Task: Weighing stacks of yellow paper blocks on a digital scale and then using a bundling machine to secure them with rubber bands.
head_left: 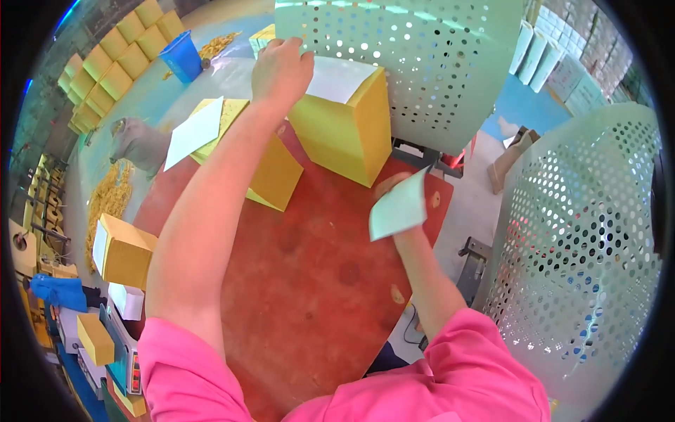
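My left hand point(283, 74) reaches far forward, beside a white sheet point(341, 76) on top of a tall yellow block point(341, 133). Its fingers are bent inward with their tips hidden, so whatever they pinch does not show. Closer to me on the right, my right hand point(395, 184) grips a small stack of white sheets point(399, 207), tilted above the red tabletop point(302, 281). Behind my left forearm a second yellow block point(275, 176) leans at an angle, and another white sheet point(195, 133) lies on its top.
Pale green perforated panels point(450, 70) rise behind the table, and a similar one point(583, 246) curves along the right. A smaller yellow block point(126, 250) stands left of my forearm. Beyond are a blue bin point(181, 56), yellow scraps point(109, 197), and stacked yellow blocks point(116, 81).
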{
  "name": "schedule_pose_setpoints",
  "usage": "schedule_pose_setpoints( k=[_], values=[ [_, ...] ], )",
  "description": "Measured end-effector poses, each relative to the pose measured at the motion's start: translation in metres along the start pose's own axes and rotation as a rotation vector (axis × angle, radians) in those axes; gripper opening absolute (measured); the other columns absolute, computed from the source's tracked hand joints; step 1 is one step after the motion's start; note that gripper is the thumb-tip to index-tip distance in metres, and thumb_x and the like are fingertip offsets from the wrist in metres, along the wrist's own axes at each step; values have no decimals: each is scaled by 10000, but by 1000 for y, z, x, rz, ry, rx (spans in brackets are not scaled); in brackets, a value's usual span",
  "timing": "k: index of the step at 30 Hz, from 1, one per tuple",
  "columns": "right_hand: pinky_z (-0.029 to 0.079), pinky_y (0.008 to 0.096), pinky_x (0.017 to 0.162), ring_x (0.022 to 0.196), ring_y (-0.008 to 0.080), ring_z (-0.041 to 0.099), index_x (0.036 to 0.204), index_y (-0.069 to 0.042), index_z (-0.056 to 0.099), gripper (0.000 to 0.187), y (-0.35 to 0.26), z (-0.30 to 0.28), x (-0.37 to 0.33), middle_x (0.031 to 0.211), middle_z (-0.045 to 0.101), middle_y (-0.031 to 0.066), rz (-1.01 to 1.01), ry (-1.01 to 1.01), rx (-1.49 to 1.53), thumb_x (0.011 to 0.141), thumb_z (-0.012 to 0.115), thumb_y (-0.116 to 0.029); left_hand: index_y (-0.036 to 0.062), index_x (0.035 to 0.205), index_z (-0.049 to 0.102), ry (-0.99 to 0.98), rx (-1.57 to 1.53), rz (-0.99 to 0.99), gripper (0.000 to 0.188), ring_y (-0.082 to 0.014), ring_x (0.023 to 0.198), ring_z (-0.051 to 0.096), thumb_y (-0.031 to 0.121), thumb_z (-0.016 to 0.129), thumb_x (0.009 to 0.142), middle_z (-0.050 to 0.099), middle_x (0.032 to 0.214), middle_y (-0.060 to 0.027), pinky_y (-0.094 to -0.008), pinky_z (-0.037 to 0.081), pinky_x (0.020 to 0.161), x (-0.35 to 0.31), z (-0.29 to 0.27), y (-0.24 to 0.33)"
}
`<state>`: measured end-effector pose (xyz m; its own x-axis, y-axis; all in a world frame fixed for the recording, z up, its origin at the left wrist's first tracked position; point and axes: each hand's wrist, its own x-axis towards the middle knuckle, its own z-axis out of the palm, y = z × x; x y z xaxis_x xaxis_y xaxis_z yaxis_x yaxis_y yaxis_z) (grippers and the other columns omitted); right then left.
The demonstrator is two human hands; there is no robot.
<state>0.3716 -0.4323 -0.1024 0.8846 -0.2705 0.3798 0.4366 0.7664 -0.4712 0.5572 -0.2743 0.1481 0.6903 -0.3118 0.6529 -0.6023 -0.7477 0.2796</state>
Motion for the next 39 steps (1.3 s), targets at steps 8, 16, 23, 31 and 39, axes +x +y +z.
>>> schedule_pose_setpoints(
  k=[8, 16, 23, 31, 39],
  values=[
    [421, 302, 875, 912, 166, 562, 1165, 69, 620, 385, -42, -44, 86, 1012, 637, 63, 71, 330, -645, 828, 473, -43, 69, 1294, 560, -469, 132, -229, 554, -355, 1234, 503, 457, 380, 943, 545, 1320, -180, -525, 384, 1009, 2, 56, 5],
    [350, 225, 600, 661, 63, 414, 733, -11, 596, 113, -7, 0, 49, 725, 530, -45, 0, 470, -832, 760, 490, -40, 116, 1305, 549, -538, 58, -133, 539, -382, 1241, 494, 469, 392, 930, 539, 1332, -185, -530, 361, 1039, -33, 39, 9],
    [387, 214, 655, 745, 57, 469, 823, 37, 631, 178, -11, 72, -72, 888, 639, -14, -67, 594, -742, 777, 464, -4, 108, 1336, 513, -634, -63, -2, 559, -367, 1262, 483, 491, 420, 939, 537, 1340, -171, -501, 361, 1054, -108, -28, 18],
    [441, 301, 807, 866, 178, 569, 783, 21, 578, 135, -69, 154, -320, 990, 690, 112, 235, 382, -512, 805, 459, -39, 49, 1385, 444, -710, -259, 341, 472, -335, 1282, 439, 310, 450, 991, 466, 1397, -176, -403, 335, 1077, -288, -204, 69],
    [474, 311, 752, 846, 217, 587, 810, -23, 599, 176, -35, 172, -432, 836, 614, 93, 544, 225, 126, 913, 543, -154, 85, 1430, 417, -528, -15, 611, 627, -377, 1386, 326, 337, 626, 894, 367, 1483, -197, -473, 269, 1123, -370, -307, 116]
  ],
)
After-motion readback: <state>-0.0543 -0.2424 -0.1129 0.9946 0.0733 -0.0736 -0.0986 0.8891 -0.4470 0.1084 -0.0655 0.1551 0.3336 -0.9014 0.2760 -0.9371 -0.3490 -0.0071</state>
